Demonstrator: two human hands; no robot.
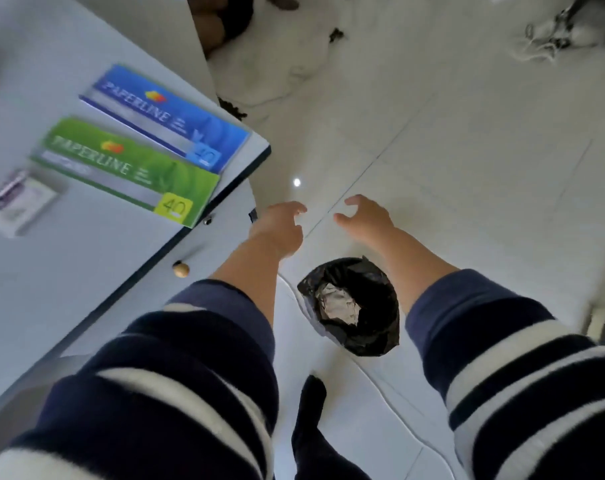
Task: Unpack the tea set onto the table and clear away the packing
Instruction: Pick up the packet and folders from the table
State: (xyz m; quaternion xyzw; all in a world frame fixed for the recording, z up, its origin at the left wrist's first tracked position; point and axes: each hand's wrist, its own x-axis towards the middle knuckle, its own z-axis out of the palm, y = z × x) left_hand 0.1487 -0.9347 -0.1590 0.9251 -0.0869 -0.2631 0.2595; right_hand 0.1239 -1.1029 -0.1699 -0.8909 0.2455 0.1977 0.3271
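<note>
A bin lined with a black bag stands on the white tiled floor below my arms, with crumpled pale packing paper lying inside it. My left hand and my right hand hover over the floor beyond the bin, both with fingers spread and holding nothing. The grey table fills the left of the view; no tea set piece shows on the part I can see.
On the table lie a blue paper pack, a green paper pack and a small white box. A round knob sticks out below the table edge. Dark clutter lies on the floor far right.
</note>
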